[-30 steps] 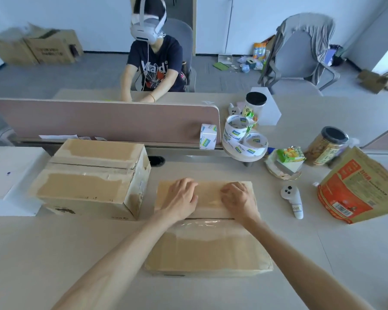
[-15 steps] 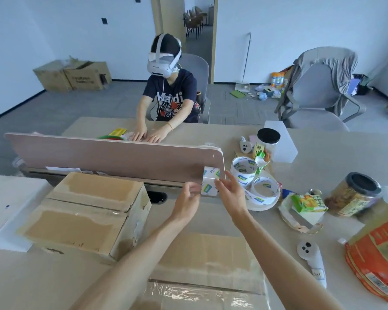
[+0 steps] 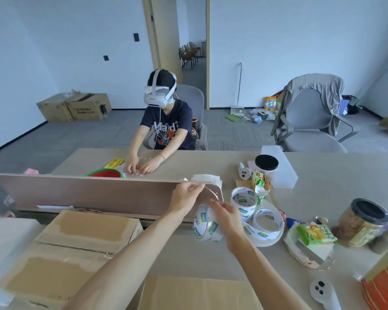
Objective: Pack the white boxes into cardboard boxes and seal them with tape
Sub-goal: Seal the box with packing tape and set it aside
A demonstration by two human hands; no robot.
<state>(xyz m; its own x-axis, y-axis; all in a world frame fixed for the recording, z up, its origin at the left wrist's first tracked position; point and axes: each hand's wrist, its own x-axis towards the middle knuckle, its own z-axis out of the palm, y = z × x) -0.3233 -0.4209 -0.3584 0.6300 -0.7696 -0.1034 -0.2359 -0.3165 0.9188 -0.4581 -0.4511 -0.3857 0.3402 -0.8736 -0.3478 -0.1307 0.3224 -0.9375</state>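
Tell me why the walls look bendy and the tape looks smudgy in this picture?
In the head view the wide-angle lens bows straight things near the edges, like the doorframe. The tape roll in the right hand is smeared, which looks like motion blur, and so are the jar and orange bag at the right edge. A thin glint shines off the clear tape strip pulled by the left hand.

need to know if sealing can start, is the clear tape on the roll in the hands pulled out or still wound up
Pulled out. A clear strip stretches from the white-cored tape roll in the right hand up to the pinching left hand.
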